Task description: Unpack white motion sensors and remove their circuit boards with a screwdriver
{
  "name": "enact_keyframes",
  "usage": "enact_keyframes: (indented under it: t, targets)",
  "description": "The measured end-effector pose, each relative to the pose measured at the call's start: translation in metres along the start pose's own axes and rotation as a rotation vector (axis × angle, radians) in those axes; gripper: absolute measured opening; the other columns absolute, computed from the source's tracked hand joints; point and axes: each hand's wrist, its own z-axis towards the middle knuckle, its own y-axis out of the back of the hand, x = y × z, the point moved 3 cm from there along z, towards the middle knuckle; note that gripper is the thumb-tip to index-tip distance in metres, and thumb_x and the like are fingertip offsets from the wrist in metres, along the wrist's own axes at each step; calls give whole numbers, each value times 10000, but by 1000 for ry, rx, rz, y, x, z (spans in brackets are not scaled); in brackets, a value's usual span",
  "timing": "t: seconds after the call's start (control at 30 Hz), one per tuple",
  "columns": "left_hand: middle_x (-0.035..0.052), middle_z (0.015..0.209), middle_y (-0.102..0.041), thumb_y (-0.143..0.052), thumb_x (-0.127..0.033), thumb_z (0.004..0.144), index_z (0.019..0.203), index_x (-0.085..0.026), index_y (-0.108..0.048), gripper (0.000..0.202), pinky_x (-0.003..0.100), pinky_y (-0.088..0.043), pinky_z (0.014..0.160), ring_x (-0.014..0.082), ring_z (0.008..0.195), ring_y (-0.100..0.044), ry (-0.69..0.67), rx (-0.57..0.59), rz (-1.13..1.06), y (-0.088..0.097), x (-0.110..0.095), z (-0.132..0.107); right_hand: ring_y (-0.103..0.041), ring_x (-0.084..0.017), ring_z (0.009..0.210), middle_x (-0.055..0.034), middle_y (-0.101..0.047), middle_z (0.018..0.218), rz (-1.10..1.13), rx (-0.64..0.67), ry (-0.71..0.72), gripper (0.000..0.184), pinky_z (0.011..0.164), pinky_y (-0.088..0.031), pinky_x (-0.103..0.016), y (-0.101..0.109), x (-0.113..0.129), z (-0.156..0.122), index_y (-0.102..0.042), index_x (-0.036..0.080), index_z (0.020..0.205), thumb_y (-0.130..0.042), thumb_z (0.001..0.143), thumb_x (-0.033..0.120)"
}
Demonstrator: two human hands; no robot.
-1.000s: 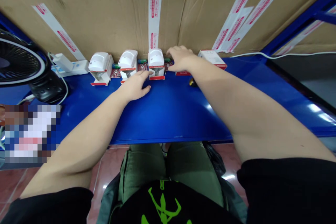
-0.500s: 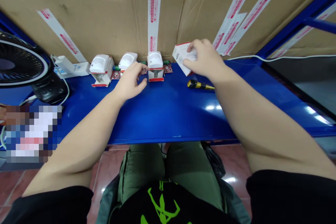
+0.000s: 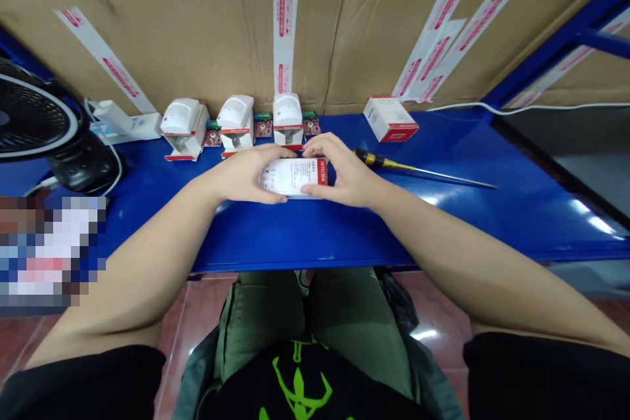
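As arms angle in, left hand point(image 3: 241, 175) and right hand point(image 3: 342, 174) pinch a white carton point(image 3: 290, 177) between fingers.

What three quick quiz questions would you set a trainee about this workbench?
1. What are the left hand and right hand holding together?
2. True or false: the screwdriver lies to the right of the hands on the blue metal shelf.
3. How many white motion sensors stand in the row against the cardboard carton?

Key: 1. A white-and-red printed box. 2. True. 3. Three.
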Motion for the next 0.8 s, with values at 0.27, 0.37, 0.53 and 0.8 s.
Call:
enact_keyframes:
  t: [0.27, 0.37, 0.53, 0.8]
  targets:
    - [155, 1390, -814, -907, -450, 806, 1415, -180, -724, 690, 469, -627, 1119, 345, 1233, -794, -40, -95, 14, 7, 7, 0, -763, -242, 1056, -53, -756, 1208, 551, 7, -392, 538, 948, -712, -485, 2, -23, -7, -642, 288, 1116, -1003, 802, 534]
    - [141, 1391, -816, -907, -467, 799, 1401, -199, -719, 686, 473, -622, 1130, 339, 1230, -791, -41, -115, -1, 8, 8, 0, -758, -234, 1048, -35, -764, 1193, 652, -7, -435, 541, 934, -703, -465, 4, -23, -6, -657, 301, 1114, -1027, 769, 494]
    - [129, 1386, -817, -912, -495, 775, 1392, -211, -703, 710, 459, -636, 1084, 335, 1212, -792, -23, -166, -5, 11, 12, -2, -735, -245, 927, 0, -746, 1063, 632, -47, -506, 426, 783, -672, -435, 12, -31, -5, -607, 322, 1112, -810, 744, 252]
    - [125, 1350, -806, -906, -625, 803, 1368, -206, -711, 730, 496, -609, 1108, 354, 1221, -771, -49, -247, 89, 12, 16, -1, -695, -343, 1393, -89, -735, 1377, -73, -180, -149, 188, 1286, -503, -668, 20, -25, -7, -836, 294, 942, -670, 927, 206]
